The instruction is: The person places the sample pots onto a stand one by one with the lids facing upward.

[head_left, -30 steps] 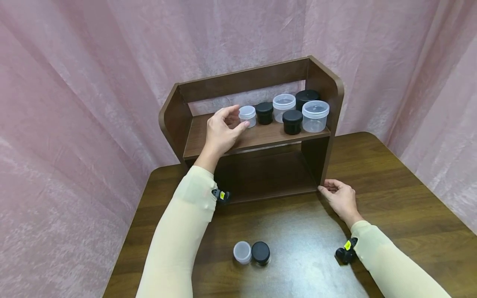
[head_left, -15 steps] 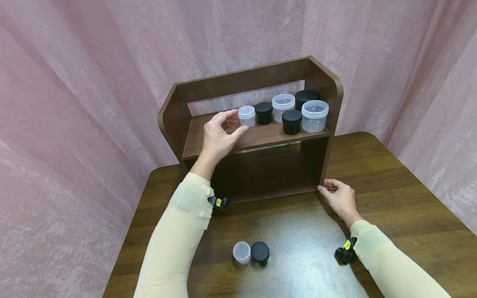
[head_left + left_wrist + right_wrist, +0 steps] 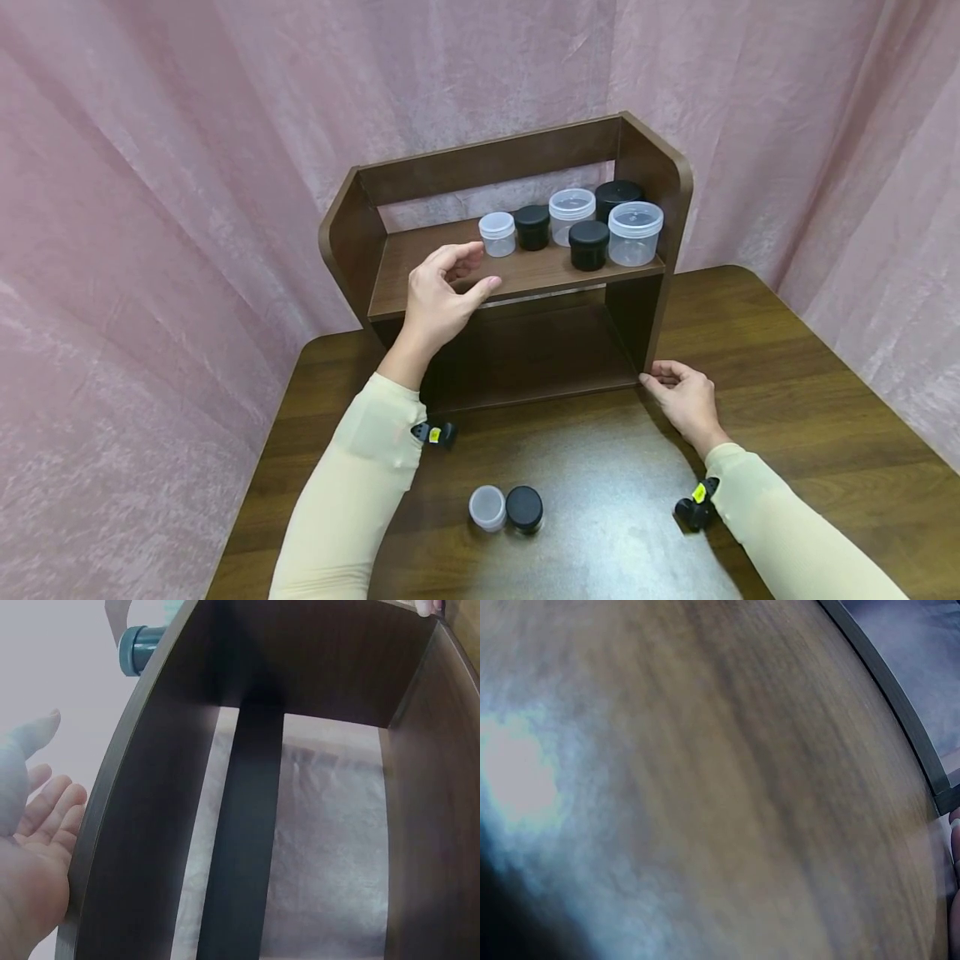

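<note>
Around 2 o'clock, round plastic jars (image 3: 635, 242) are bunched on a wood-look shelf (image 3: 401, 267) pinched by right hand (image 3: 684, 402); left hand (image 3: 438, 300) is held half-open, empty.

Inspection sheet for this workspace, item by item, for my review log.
Surface: wood-grain table, glare toward the front.
Job's things: three clear jars and three black jars on the upper tier of the brown shelf; a translucent-lidded jar and a black-lidded jar side by side on the table.
Clutter: nothing seen.
Grips: left hand holds nothing, near the upper tier; right hand holds the shelf's lower right corner.
Cables: nothing seen.
Surroundings: pink curtains.
</note>
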`<state>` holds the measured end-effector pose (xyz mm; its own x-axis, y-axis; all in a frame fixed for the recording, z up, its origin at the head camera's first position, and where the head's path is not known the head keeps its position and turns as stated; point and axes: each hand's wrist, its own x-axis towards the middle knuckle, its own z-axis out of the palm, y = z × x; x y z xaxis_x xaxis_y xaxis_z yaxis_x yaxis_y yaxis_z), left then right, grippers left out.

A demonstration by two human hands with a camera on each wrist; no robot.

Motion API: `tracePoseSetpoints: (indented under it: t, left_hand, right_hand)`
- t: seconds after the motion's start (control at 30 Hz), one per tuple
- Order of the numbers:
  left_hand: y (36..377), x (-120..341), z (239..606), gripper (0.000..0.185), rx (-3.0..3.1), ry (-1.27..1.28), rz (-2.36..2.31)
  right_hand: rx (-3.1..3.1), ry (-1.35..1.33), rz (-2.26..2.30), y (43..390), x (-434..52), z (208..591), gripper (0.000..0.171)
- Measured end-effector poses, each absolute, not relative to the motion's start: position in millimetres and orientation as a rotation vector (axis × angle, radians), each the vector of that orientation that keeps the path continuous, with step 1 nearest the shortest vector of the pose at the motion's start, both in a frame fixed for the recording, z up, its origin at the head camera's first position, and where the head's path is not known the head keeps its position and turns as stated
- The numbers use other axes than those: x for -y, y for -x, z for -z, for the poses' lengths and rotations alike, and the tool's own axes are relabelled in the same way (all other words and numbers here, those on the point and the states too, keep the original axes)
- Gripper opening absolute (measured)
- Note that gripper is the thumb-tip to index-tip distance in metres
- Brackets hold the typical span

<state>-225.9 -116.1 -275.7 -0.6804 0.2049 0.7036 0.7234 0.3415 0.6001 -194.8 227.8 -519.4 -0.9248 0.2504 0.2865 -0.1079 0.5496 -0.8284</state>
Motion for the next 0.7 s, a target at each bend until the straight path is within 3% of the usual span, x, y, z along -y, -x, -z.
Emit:
tracePoseSetpoints:
  t: [0.4, 0.7]
  left_hand:
    - [196, 127, 294, 0.041, 2.109, 0.890, 1.321]
    - [147, 131, 290, 0.035, 2.158, 0.934, 1.324]
  right_hand:
    - [2.409, 0.118, -1.317, 196, -227, 519, 0.033]
    - [2.416, 0.113, -1.321, 194, -228, 518, 0.033]
